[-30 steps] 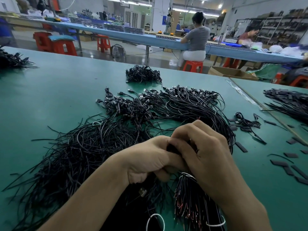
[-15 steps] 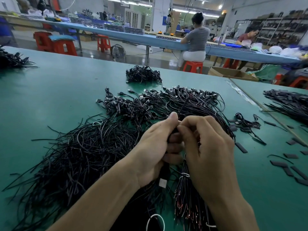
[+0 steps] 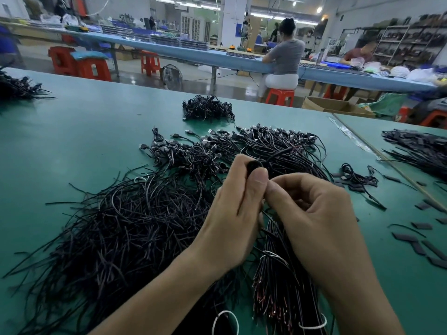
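Two hands up over the middle of the green table, close together, thumbs touching. Left hand pinches one black cable between thumb and fingertips; the cable makes a small loop at my fingertips and trails off up and right, above the heap of plug-ended cables. Right hand: fingers curled, thumb and forefinger tips pressed against my left thumb. Whether they grip the cable's lower part I cannot tell, as it is hidden between the hands. Under my right wrist lies a tied bundle of wires with reddish ends and a white band round it. Big loose pile of black wires spreads to the left of my left forearm. Smaller knot of cables sits beyond the heap. Flat black sleeve pieces are scattered at right, well apart from my hands.
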A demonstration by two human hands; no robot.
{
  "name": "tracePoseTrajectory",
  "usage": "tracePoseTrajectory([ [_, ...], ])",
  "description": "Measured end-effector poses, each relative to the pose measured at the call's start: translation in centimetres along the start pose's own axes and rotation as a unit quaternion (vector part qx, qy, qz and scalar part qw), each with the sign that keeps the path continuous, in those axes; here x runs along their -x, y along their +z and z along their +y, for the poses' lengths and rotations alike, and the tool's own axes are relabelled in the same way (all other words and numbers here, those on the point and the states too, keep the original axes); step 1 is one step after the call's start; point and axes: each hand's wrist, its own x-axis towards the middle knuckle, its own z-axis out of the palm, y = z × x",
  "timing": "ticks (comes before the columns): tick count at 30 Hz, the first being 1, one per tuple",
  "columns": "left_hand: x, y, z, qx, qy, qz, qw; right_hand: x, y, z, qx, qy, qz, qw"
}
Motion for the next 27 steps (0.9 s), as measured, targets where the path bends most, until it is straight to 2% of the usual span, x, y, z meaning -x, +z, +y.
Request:
tracePoseTrajectory([
  [5, 0.1, -0.1, 0.5, -0.072, 0.040, -0.005, 0.997, -0.2, -0.7, 0.0, -0.141, 0.049, -0.068, 0.986],
  [12, 0.1, -0.1, 0.2, -0.080, 0.049, 0.011, 0.996, -0.4, -0.5, 0.5, -0.160, 0.063, -0.098, 0.980],
  [16, 0.1, -0.1, -0.1, -0.035, 0.031, 0.035, 0.998, -0.3, -0.1, 0.3, -0.156, 0.059, -0.108, 0.980],
  [21, -0.1, 0.0, -0.3, 0.000, 0.025, 0.047, 0.999, 0.0, 0.0, 0.3, -0.053, 0.023, -0.087, 0.995],
  [23, -0.2, 0.1, -0.2, 0.023, 0.014, 0.047, 0.999, 0.2, 0.3, 0.5, 0.035, -0.032, -0.048, 0.998],
  [25, -0.2, 0.2, -0.1, 0.049, 0.002, 0.053, 0.997, 0.2, 0.7, 0.7, 0.144, -0.121, -0.008, 0.982],
  [27, -0.3, 0.2, -0.1, 0.090, -0.009, 0.061, 0.994, 0.1, 1.0, 0.8, 0.195, -0.184, 0.006, 0.963],
])
